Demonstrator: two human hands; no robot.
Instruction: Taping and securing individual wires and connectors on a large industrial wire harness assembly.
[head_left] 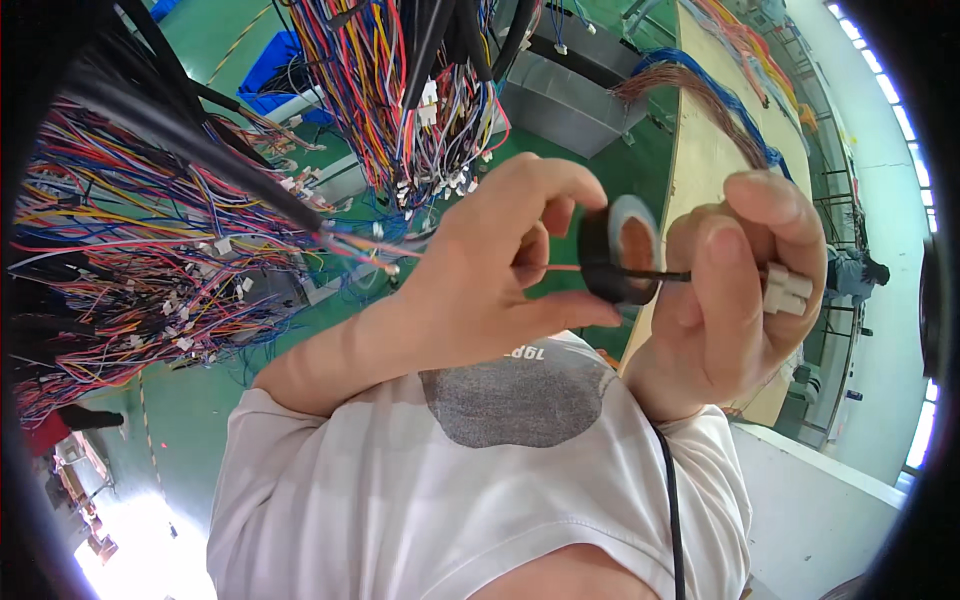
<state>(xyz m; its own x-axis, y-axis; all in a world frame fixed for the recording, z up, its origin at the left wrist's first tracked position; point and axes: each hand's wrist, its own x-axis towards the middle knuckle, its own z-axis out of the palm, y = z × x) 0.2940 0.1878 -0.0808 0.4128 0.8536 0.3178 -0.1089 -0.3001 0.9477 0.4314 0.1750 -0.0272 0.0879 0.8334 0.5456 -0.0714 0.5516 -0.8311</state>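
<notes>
"Head camera: how does the left hand (485,265) stand?"

"Thumb and forefinger are spread in a wide curve, with a roll of black tape (597,265) between their tips. It's blurred, so I cannot tell how firmly that grip bears on it. The other fingers are curled in."

"And the right hand (725,300)?"

"Its grip is closed. Thumb and bent fingers pinch a dark wire (673,276), and a white plug (787,292) pokes out on the far side."

"Anything between the hands?"

"A thin pink wire (565,267) shows between the left hand's fingers and the roll; the dark wire runs from the roll into the right hand."

"Further out?"

"A white T-shirt (480,500) sits below both hands. Thick bundles of coloured wires (365,100) are ahead and to the left, near a blue bin (272,62) and a grey box (570,105). On the right, a bench (700,172) carries brown wires (715,100). Well beyond it, a person (848,275)."
</notes>
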